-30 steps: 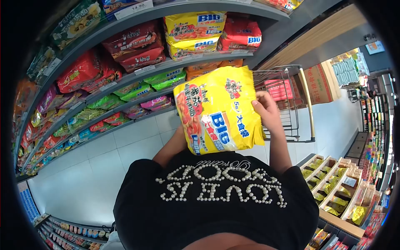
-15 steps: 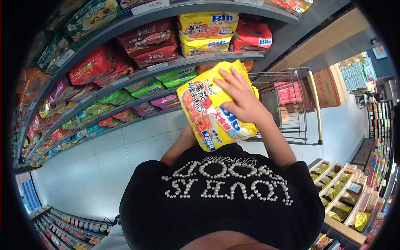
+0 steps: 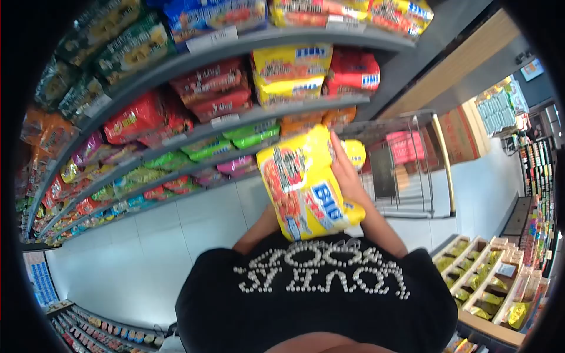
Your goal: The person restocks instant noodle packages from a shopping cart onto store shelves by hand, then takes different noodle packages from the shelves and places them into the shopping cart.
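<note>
A yellow multi-pack of instant noodles [image 3: 300, 188], marked BIG, is held up in front of my chest with its printed face toward me. My right hand [image 3: 347, 173] grips its right side, with fingers stretched along the upper edge. From the left, my left forearm [image 3: 259, 228] runs behind the pack's lower part. That hand supports the pack from behind, and its fingers are hidden. Just beyond my right hand shows another yellow package [image 3: 354, 153], partly covered; I cannot tell whether it is held or lies in the cart.
Ahead and left, curved shelves [image 3: 282, 109] hold noodle packs in several colours, including stacked yellow packs [image 3: 291, 73]. A wire shopping cart [image 3: 432, 170] with a pink item [image 3: 406, 146] stands at the right. Wooden display bins [image 3: 479, 282] are at lower right, and cardboard boxes [image 3: 462, 132] stand behind the cart.
My right hand has moved from the pack's front face to its right side. The pack sits slightly lower in view and is turned a little. The shelves appear lower in the picture.
</note>
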`<state>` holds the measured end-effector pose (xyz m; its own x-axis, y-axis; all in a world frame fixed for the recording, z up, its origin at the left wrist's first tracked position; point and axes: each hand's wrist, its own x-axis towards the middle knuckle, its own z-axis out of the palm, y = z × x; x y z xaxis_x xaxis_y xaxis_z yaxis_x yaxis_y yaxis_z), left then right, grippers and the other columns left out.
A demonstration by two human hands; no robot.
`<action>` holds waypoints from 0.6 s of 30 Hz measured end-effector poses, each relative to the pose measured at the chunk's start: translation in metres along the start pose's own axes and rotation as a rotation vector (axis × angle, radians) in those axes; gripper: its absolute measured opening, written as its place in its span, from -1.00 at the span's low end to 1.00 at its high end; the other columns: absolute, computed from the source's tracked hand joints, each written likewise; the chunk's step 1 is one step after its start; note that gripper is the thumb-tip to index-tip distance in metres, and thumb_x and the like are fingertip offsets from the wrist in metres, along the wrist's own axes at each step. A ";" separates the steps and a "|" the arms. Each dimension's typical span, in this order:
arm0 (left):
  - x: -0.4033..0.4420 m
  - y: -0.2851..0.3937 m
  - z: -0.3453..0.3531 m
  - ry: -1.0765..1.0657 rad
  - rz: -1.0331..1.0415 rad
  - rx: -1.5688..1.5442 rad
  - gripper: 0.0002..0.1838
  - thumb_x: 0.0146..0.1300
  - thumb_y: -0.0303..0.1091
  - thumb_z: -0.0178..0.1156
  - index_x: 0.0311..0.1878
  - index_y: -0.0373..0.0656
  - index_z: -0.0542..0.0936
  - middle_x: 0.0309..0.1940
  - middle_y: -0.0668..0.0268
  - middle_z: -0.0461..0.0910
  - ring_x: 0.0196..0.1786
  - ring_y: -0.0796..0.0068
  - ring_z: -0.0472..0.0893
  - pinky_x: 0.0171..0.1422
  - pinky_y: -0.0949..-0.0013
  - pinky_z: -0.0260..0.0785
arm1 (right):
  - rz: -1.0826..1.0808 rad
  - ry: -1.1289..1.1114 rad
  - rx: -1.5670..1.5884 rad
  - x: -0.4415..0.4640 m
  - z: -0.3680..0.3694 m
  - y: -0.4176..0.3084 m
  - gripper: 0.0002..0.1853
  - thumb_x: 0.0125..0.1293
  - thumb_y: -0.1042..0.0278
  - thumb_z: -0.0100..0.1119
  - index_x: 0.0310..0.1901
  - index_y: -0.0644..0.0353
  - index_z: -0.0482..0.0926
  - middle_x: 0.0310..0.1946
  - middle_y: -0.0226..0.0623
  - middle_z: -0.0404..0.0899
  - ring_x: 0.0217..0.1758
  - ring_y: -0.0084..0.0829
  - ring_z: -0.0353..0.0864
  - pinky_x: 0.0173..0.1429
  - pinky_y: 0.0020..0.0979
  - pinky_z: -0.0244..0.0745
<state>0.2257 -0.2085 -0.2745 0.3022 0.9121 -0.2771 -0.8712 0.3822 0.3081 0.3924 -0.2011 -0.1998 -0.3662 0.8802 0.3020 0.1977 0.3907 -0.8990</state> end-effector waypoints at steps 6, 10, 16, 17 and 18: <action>-0.004 0.008 -0.004 0.062 0.066 0.053 -0.20 0.32 0.22 0.00 0.42 -0.12 0.08 0.35 0.09 0.10 0.39 0.15 0.20 0.44 0.08 0.09 | 0.533 -0.084 0.782 -0.083 -0.011 0.008 -0.17 0.39 0.07 0.02 0.51 0.06 -0.23 0.50 -0.19 -0.10 0.53 -0.34 -0.04 0.50 -0.28 -0.01; 0.004 0.011 0.006 0.072 0.158 0.081 -0.17 0.31 0.23 0.01 0.44 -0.12 0.05 0.38 0.07 0.05 0.42 0.14 0.16 0.46 0.08 0.06 | 0.750 0.085 1.077 -0.099 0.012 -0.020 -0.03 0.26 -0.18 0.16 0.50 -0.19 -0.26 0.50 -0.25 -0.11 0.51 -0.24 0.05 0.45 -0.03 0.13; 0.018 0.044 0.085 -0.169 0.668 0.394 -0.12 0.29 0.25 0.02 0.46 -0.12 0.00 0.43 0.05 -0.02 0.46 0.14 0.10 0.50 0.07 0.02 | 0.296 0.291 1.313 -0.053 0.013 0.004 -0.14 0.11 0.03 0.38 0.36 0.13 0.13 0.30 -0.30 0.33 0.38 -0.19 0.30 0.40 0.06 0.25; 0.016 0.057 0.107 -0.283 0.788 0.479 -0.12 0.29 0.25 0.02 0.47 -0.12 0.00 0.44 0.05 -0.04 0.47 0.13 0.09 0.50 0.07 0.01 | 0.208 0.321 1.315 -0.040 0.006 0.000 -0.14 0.10 -0.02 0.36 0.35 0.11 0.15 0.31 -0.30 0.32 0.37 -0.21 0.31 0.45 0.04 0.18; 0.013 0.071 0.130 -0.436 0.862 0.571 -0.11 0.28 0.25 0.03 0.47 -0.12 -0.01 0.45 0.05 -0.05 0.48 0.13 0.09 0.51 0.07 0.00 | 0.129 0.389 1.256 -0.027 -0.002 -0.006 -0.12 0.07 -0.09 0.38 0.34 0.10 0.18 0.30 -0.32 0.33 0.37 -0.21 0.31 0.45 0.04 0.17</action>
<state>0.2184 -0.1508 -0.1378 -0.1093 0.8357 0.5383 -0.5836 -0.4923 0.6458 0.4027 -0.2267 -0.2021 -0.0836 0.9938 0.0735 -0.8379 -0.0302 -0.5450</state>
